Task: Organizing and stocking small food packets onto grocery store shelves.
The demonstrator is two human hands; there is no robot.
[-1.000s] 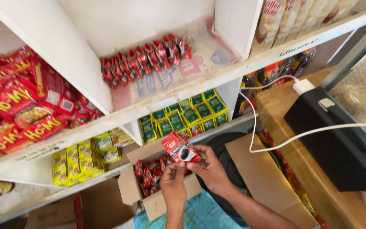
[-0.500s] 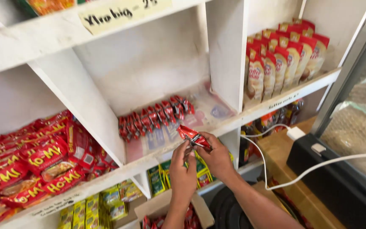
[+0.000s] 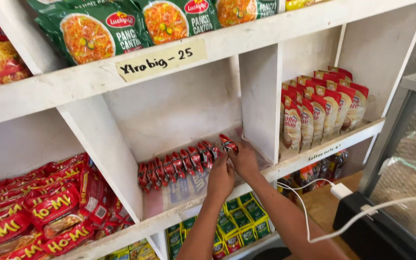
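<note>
Head view: both hands reach into the middle compartment of the white shelf unit (image 3: 266, 36). The right hand (image 3: 244, 161) pinches a small red sachet (image 3: 228, 143) at the right end of a row of red sachets (image 3: 179, 163) that stand on edge, leaning one against the next, on the compartment floor. Thumb and fingers close on the lower part of the sachet, with its top free above the knuckles. The left hand (image 3: 220, 179) sits just beside it, fingers curled against the last sachets of the row — touching them, it seems, though whether it grips one I cannot tell.

The sachet looks light, thin and limp — a foil or film packet with a soft fill, so it will likely bend rather than stand by itself, and its glossy skin may slide between dry fingers. A pinch across the flat faces, low down near the bottom seam, looks the surest hold; squeezing the middle hard could crease it. The neighbours lean loosely and could topple if nudged.

Around them: tall coffee-mix packets (image 3: 321, 113) in the compartment to the right, red noodle packs (image 3: 34, 212) lower left, green noodle packs (image 3: 121, 24) on the shelf above, small green sachets (image 3: 239, 219) below, and a white cable (image 3: 362, 216) at the right.
</note>
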